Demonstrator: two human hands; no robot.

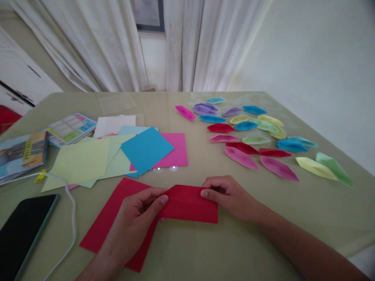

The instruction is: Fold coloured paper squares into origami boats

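Note:
A red sheet of folded paper (187, 205) is held up between both hands, with a crease running across it and its upper left corner cut off at a slant. My left hand (136, 214) pinches its left end, thumb on top. At the upper right, my right hand (230, 195) grips the edge between thumb and fingers. Beneath my left hand and forearm lies a second red paper (102, 222), flat on the table and partly hidden by them.
Several folded paper boats (241, 156) in many colours spread over the right side. Loose coloured sheets (148, 150) overlap at the left, near booklets (23, 152). A black phone (26, 234) and a white cable (74, 218) lie at the near left of the table (199, 249).

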